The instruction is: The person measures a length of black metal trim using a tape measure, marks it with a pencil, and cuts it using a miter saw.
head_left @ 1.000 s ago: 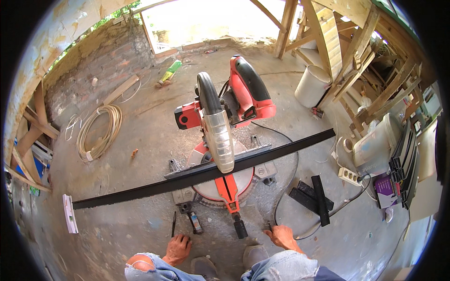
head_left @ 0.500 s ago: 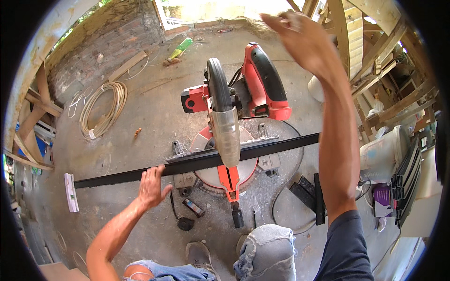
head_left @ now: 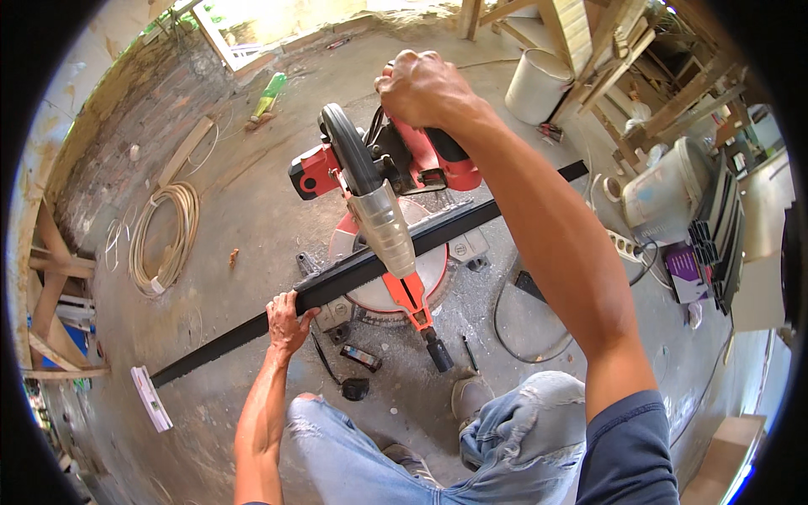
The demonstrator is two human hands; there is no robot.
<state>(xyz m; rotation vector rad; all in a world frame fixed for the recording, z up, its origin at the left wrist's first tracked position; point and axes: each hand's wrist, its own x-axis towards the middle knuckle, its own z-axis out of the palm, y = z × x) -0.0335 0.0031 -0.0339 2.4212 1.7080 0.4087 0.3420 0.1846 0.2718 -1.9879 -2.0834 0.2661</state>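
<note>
A red and black miter saw (head_left: 352,156) stands on the floor in front of me, its head raised. A long black bar (head_left: 345,280) lies aslant across its base, under the silvery blade guard (head_left: 383,223). My left hand (head_left: 288,326) grips the bar left of the saw, fingers over the top and thumb at the near side. At the far end of the saw's handle (head_left: 450,156), my right hand (head_left: 431,91) is closed around the grip; its fingertips are partly hidden. A pale pinkish strip (head_left: 151,400) sits by the bar's left end.
Near my feet are a tape measure (head_left: 355,388), a small box-shaped item (head_left: 361,358) and a dark marker-like stick (head_left: 470,353). A coiled cable (head_left: 164,240) lies at left. Buckets (head_left: 539,84), a power strip (head_left: 623,246) and stacked black profiles (head_left: 715,244) crowd the right side.
My right hand has come down from the upper right onto the saw's handle. My left hand now wraps the bar more firmly. The bar tilts more in view, and the whole view has shifted.
</note>
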